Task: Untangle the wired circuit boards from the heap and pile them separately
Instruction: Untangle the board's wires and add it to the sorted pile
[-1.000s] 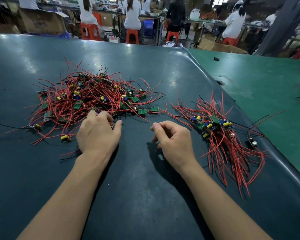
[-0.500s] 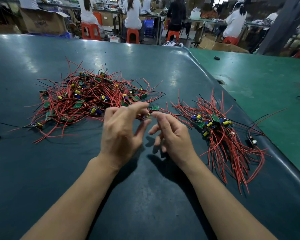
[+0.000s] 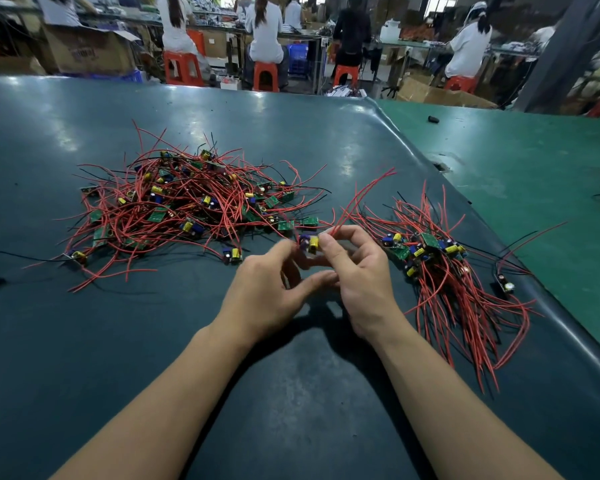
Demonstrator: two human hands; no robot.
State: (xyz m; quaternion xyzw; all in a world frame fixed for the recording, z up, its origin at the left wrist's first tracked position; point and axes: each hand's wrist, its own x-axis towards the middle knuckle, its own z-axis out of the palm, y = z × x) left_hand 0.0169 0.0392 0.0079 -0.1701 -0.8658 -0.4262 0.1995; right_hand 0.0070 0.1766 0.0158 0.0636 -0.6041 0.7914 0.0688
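Both hands meet above the desk (image 3: 84,341) between heap (image 3: 187,206) and sorted pile (image 3: 447,271): left hand (image 3: 267,292) and right hand (image 3: 357,271) pinch one circuit board (image 3: 309,242), its red wires (image 3: 361,192) pointing up-right, away.

Both forearms converging, left hand (image 3: 269,294) and right hand (image 3: 359,277) fingertip to fingertip, each in a pinching grip.

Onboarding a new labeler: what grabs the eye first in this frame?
First, the big tangled heap of red-wired circuit boards, left of centre on the dark table. Next, the left hand and right hand meeting in the middle, their grip pinching one small board whose red wires arc up and right. Then the smaller sorted pile at the right, near the table's edge.
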